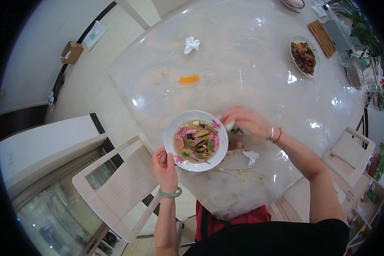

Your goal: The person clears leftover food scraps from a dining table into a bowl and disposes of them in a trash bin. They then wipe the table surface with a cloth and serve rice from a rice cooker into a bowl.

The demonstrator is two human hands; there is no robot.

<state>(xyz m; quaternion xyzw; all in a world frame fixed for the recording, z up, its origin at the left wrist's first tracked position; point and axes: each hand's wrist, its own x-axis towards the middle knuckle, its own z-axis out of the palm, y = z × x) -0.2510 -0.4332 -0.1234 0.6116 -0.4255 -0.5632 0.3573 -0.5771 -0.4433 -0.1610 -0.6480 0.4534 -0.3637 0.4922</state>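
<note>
My left hand [165,169] grips the near-left rim of a white bowl [178,126] filled with broth, green vegetables and pink slices, held at the near edge of a round glossy table [243,55]. My right hand [243,120] is just right of the bowl, fingers curled on a small white object at the bowl's right rim; what it is I cannot make out. A crumpled white tissue [251,156] and some brown scraps [235,145] lie on the table beside the bowl.
An oval dish of dark food [304,56] stands at the far right. A crumpled tissue [191,44] and an orange scrap [189,79] lie farther off. White chairs stand at the left [115,187] and right [354,158]. A wooden mat [322,38] lies by the far edge.
</note>
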